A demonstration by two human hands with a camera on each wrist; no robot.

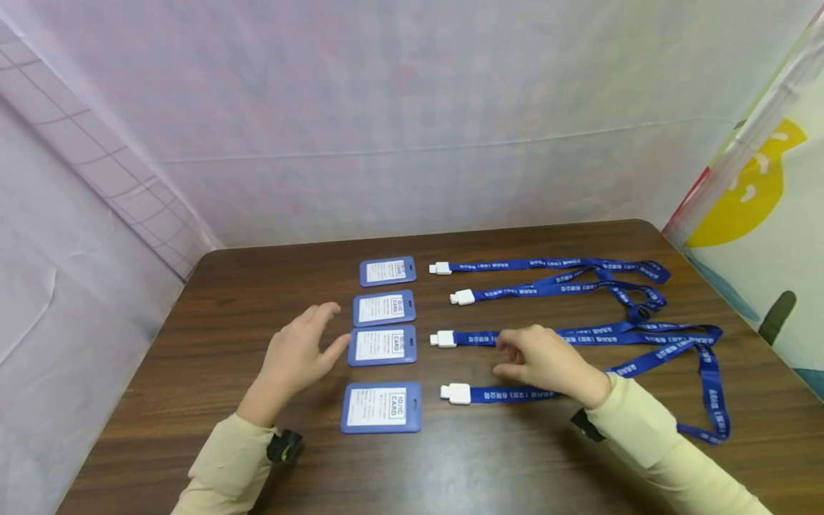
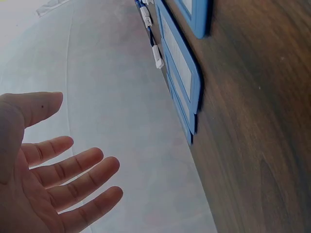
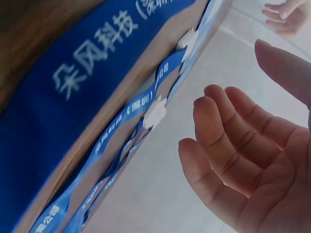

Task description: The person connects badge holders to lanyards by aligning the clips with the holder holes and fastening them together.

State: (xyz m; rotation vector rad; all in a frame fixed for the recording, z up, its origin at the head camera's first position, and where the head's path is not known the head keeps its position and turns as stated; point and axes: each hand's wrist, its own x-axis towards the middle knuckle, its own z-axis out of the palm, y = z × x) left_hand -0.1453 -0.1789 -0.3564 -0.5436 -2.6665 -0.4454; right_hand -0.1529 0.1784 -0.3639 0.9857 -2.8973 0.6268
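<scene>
Several blue card holders with white inserts lie in a column on the table; the nearest card holder (image 1: 381, 408) sits apart from the others. My left hand (image 1: 297, 354) hovers just left of the third card holder (image 1: 383, 345), its fingers relaxed and holding nothing. To the right, blue lanyards with white clips stretch out in rows, one beside each holder. Above the two nearest lanyards hangs my right hand (image 1: 543, 361), fingers loosely bent, nothing in them. A white clip (image 1: 456, 393) on the nearest lanyard points toward its holder. The right wrist view shows a lanyard (image 3: 97, 53) close up.
Farther back lie two more card holders (image 1: 388, 271) and a lanyard (image 1: 496, 266). The strap loops overlap at the right of the brown table (image 1: 476, 472). A pale cloth wall (image 1: 412, 143) rises behind the far edge.
</scene>
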